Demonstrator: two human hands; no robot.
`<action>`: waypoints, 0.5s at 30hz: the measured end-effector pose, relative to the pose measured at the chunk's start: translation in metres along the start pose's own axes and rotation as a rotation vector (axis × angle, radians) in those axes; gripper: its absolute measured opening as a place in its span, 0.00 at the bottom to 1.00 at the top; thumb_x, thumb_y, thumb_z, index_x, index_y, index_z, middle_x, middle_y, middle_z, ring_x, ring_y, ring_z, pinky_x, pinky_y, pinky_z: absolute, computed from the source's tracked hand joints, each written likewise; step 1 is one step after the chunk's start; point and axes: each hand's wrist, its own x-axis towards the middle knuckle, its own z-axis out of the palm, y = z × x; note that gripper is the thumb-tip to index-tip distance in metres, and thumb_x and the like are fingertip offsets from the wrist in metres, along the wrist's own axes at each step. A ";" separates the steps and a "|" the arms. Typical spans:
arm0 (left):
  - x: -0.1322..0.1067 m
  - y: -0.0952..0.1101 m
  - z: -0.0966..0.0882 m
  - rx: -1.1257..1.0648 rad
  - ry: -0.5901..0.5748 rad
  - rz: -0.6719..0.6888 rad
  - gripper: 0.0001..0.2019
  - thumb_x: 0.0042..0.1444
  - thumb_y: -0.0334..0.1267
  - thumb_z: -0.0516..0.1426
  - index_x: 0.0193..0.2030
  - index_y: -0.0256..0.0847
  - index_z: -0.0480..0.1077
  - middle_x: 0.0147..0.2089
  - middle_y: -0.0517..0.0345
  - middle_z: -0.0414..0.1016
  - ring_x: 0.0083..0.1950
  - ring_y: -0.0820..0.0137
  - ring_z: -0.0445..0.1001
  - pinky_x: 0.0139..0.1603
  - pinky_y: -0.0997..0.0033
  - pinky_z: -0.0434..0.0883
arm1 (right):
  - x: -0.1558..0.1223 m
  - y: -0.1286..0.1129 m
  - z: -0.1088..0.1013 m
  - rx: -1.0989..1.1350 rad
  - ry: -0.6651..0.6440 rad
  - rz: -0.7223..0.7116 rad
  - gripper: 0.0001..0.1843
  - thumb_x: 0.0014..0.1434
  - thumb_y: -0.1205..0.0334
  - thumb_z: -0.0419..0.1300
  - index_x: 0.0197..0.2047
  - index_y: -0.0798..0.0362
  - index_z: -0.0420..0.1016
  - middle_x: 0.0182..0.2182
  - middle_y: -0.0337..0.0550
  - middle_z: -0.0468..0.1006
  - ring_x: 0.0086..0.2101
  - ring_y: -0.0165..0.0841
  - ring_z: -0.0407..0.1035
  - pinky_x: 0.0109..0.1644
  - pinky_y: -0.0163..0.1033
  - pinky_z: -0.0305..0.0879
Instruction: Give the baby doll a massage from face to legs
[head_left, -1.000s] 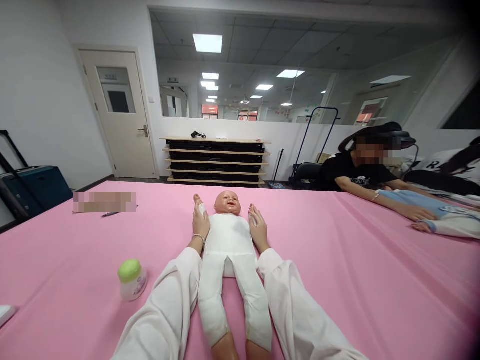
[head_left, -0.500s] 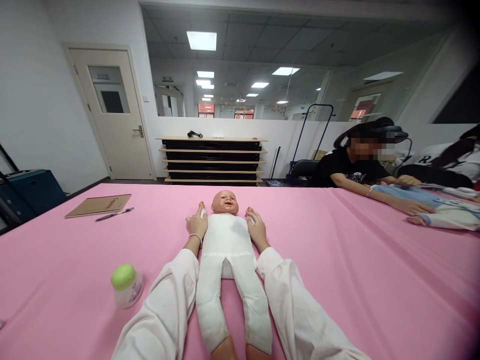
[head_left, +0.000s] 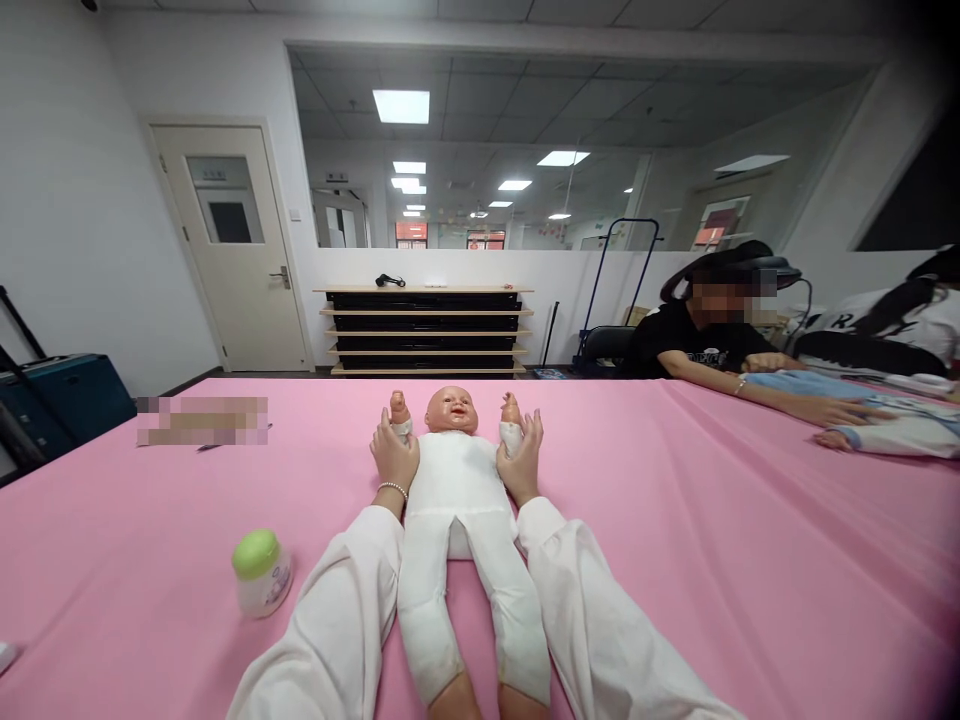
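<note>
A soft, white-bodied baby doll (head_left: 457, 470) with a glossy plastic head lies face-up mid-way along the bench (head_left: 675, 560), on smooth pink cloth. The left hand (head_left: 395, 455) and right hand (head_left: 521, 460) each have their grip closed round one upheld doll arm. Near left stands a squat jar (head_left: 260, 572), its domed green lid on.

Found a doll (head_left: 457, 480) lying face up at the centre of the counter (head_left: 675, 560), left hand (head_left: 395, 455) and right hand (head_left: 520, 462) either side of its chest, each with a grip on one raised arm. Noted a jar (head_left: 260, 572) on the counter left of the doll's legs, well apart. Recorded a shelf rack (head_left: 424, 330) behind the counter, a door (head_left: 232, 250) left of it, another person (head_left: 705, 340) at the counter's far right beside a second doll (head_left: 892, 430).
</note>
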 end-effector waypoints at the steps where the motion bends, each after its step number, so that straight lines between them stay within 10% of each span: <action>1: -0.003 0.000 -0.003 -0.016 0.017 0.019 0.35 0.51 0.35 0.51 0.65 0.31 0.44 0.55 0.41 0.64 0.56 0.60 0.63 0.56 0.60 0.60 | -0.001 -0.004 -0.002 -0.005 0.019 -0.046 0.42 0.48 0.70 0.52 0.65 0.56 0.39 0.65 0.55 0.36 0.64 0.42 0.39 0.63 0.54 0.49; 15: -0.046 -0.011 -0.040 -0.140 0.064 0.070 0.33 0.52 0.41 0.55 0.62 0.35 0.47 0.60 0.42 0.60 0.60 0.61 0.61 0.59 0.61 0.60 | -0.029 -0.035 -0.038 0.106 0.025 0.153 0.37 0.53 0.59 0.59 0.62 0.57 0.48 0.54 0.57 0.64 0.48 0.40 0.67 0.50 0.47 0.66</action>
